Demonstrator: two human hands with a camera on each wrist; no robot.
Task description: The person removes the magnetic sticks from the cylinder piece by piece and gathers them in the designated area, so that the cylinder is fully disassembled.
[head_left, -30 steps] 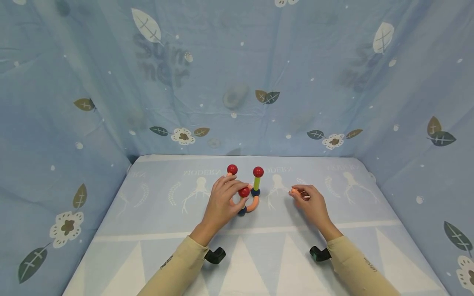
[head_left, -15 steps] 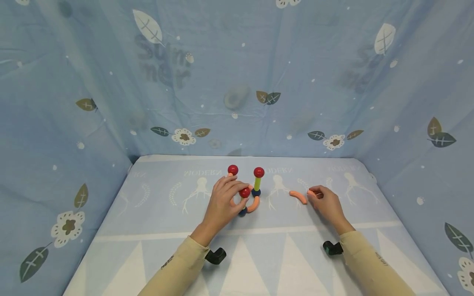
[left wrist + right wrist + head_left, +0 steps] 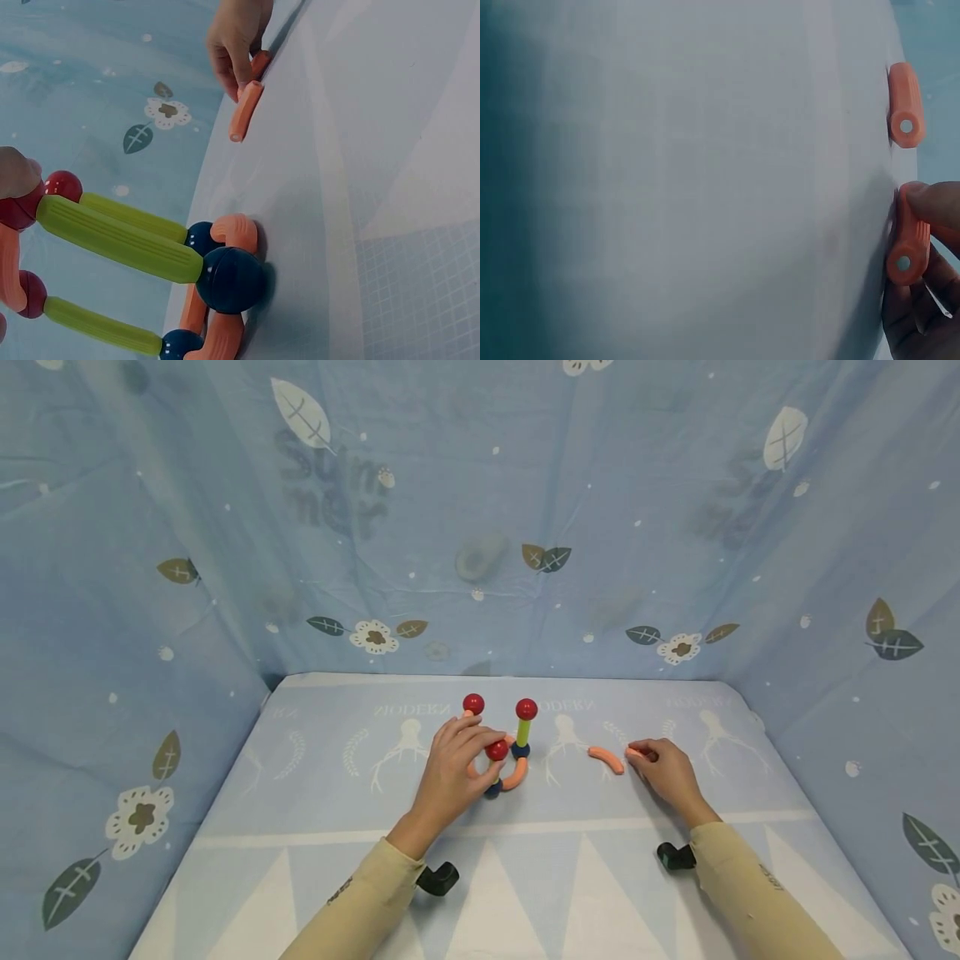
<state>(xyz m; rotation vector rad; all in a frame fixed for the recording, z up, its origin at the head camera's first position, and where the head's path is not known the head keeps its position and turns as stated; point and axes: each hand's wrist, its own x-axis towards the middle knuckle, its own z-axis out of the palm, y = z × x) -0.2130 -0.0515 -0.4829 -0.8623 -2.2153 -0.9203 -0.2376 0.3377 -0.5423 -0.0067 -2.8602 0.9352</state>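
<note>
My left hand [image 3: 453, 764] pinches a red ball [image 3: 497, 750] at the top of a magnetic stick-and-ball frame. In the left wrist view, green rods [image 3: 120, 240] rise from dark blue balls [image 3: 231, 280], which curved orange rods link at the bottom. More red balls cap the other corners, one red ball [image 3: 527, 709] on a green rod. Part of the frame is hidden behind the left hand. To the right, my right hand [image 3: 667, 772] pinches a curved orange rod [image 3: 909, 240] at the table surface. A second curved orange rod [image 3: 606, 760] lies just left of it.
The pale blue patterned cloth covers the table [image 3: 525, 860]. Blue printed curtains [image 3: 480, 527] close off the back and both sides. A black wrist device [image 3: 438, 879] shows below the left sleeve, and another black device [image 3: 677, 857] by the right.
My right hand has moved right, and one orange rod now lies uncovered on the table while the hand pinches another. The left hand has stayed on the red ball.
</note>
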